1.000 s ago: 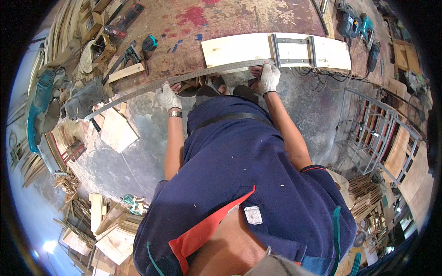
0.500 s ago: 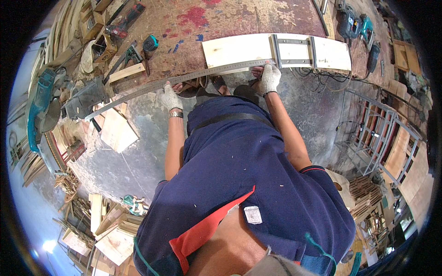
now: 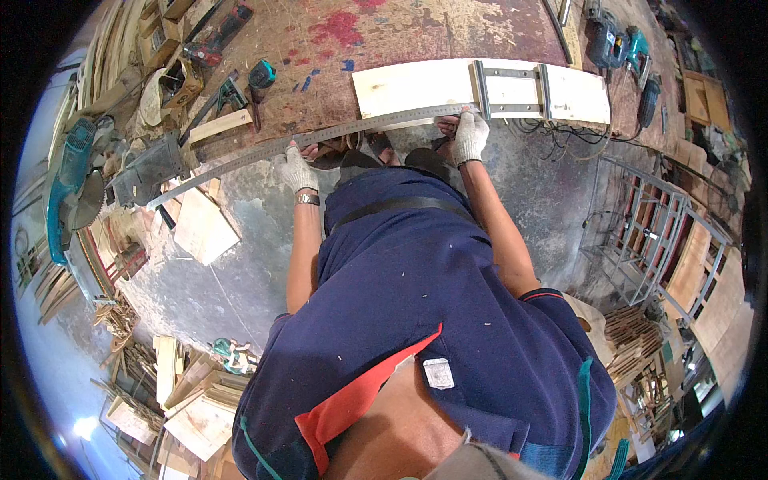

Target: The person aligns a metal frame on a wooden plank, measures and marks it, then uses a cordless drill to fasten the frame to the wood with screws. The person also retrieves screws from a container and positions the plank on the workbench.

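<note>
Nothing has clearly moved: left hand point(image 3: 298, 170) and right hand point(image 3: 470, 138) keep fingers closed around the ruler point(image 3: 352, 126), best held unbent and steady beside the plank point(image 3: 416, 85).

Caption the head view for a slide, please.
Gloved left hand and right hand hold a long ruler by a board.

A brown workbench point(image 3: 416, 32) (blotched red and blue) under a pale board point(image 3: 412, 86), wooden strip point(image 3: 220, 126) and red-and-black drill point(image 3: 222, 37).
</note>
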`<move>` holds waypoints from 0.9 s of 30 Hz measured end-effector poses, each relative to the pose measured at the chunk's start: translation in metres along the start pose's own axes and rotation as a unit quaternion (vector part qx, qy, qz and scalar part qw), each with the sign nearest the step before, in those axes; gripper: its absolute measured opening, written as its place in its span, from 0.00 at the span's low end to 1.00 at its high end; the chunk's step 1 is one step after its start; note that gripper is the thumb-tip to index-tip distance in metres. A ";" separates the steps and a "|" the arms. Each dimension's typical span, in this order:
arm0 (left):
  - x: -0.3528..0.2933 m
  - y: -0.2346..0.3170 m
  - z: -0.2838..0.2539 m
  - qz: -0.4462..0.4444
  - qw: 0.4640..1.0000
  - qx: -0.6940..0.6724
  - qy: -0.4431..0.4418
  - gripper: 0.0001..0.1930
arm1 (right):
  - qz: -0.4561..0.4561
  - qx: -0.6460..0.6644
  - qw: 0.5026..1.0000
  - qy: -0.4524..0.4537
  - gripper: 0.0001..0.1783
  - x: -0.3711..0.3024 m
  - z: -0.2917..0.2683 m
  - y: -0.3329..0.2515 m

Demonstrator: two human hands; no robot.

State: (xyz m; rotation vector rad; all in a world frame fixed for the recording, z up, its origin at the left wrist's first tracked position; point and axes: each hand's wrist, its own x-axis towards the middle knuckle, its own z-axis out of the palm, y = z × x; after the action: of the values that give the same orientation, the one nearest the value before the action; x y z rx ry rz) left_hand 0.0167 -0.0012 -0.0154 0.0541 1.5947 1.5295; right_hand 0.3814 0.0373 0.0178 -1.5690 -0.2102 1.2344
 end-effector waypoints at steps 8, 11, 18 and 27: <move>0.005 -0.004 -0.005 -0.023 1.000 -0.005 0.001 0.20 | -0.006 -0.002 1.000 -0.011 0.20 0.002 -0.002 0.002; 0.004 -0.004 -0.004 -0.021 1.000 -0.004 0.003 0.20 | -0.007 -0.003 1.000 -0.011 0.20 0.001 -0.001 0.001; 0.000 -0.002 -0.002 -0.009 1.000 0.003 0.006 0.18 | 0.006 -0.014 1.000 -0.009 0.21 0.001 -0.001 -0.001; -0.007 0.002 0.006 -0.010 1.000 0.018 0.017 0.14 | 0.008 -0.010 1.000 0.006 0.19 0.000 0.001 -0.003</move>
State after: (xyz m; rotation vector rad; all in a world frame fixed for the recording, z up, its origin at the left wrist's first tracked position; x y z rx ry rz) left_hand 0.0229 -0.0002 -0.0090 0.0324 1.6457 1.4937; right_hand 0.3820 0.0393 0.0208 -1.5977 -0.2043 1.2385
